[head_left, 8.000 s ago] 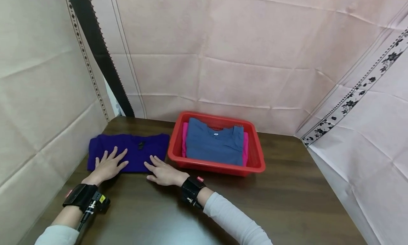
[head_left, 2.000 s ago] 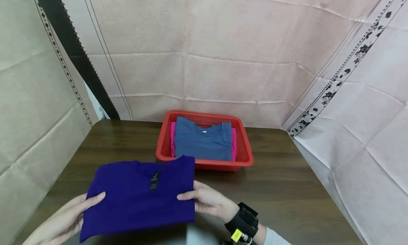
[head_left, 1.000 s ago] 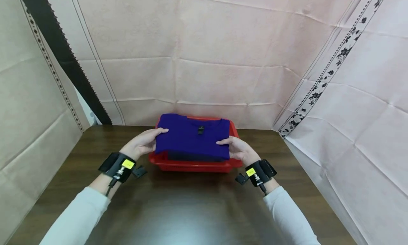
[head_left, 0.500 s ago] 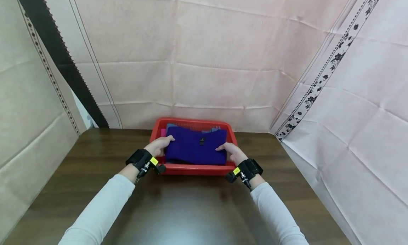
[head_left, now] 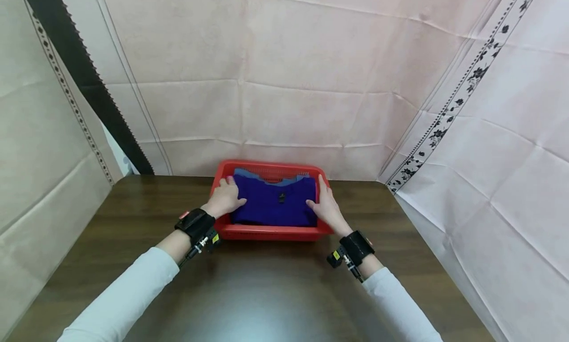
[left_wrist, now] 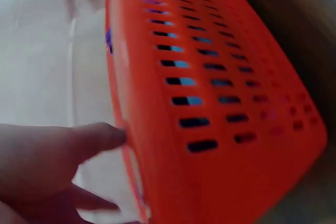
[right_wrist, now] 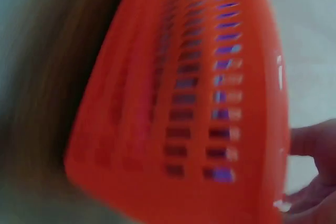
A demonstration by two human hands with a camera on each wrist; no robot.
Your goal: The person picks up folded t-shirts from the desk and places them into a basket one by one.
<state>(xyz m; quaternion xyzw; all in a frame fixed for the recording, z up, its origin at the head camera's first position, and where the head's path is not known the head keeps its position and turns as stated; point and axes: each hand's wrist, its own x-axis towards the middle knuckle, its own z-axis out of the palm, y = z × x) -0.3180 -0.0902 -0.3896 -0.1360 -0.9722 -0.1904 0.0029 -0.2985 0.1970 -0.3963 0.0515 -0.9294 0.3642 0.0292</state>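
Note:
A folded purple T-shirt (head_left: 273, 208) with a dark neck label lies in the red plastic basket (head_left: 266, 233), on top of a folded blue T-shirt (head_left: 293, 180) whose collar edge shows behind it. My left hand (head_left: 223, 198) is over the basket's left rim, fingers spread and thumb at the purple shirt's left side. At the opposite rim, my right hand (head_left: 328, 207) has its fingers extended and its thumb pointing in toward the shirt. Both wrist views show the basket's slotted wall (left_wrist: 210, 93), with the fingers (right_wrist: 304, 142) beyond the rim.
The basket stands at the back of a dark wooden table (head_left: 258, 287). Behind it hangs a pale creased cloth (head_left: 302, 105), with more cloth at both sides. Each wrist wears a black strap (head_left: 195, 226) with a small camera.
The purple shirt went from the table's left, lifted by both hands, into the basket over the blue one. Since half a second ago, both hands have loosened from its sides and their fingers have straightened.

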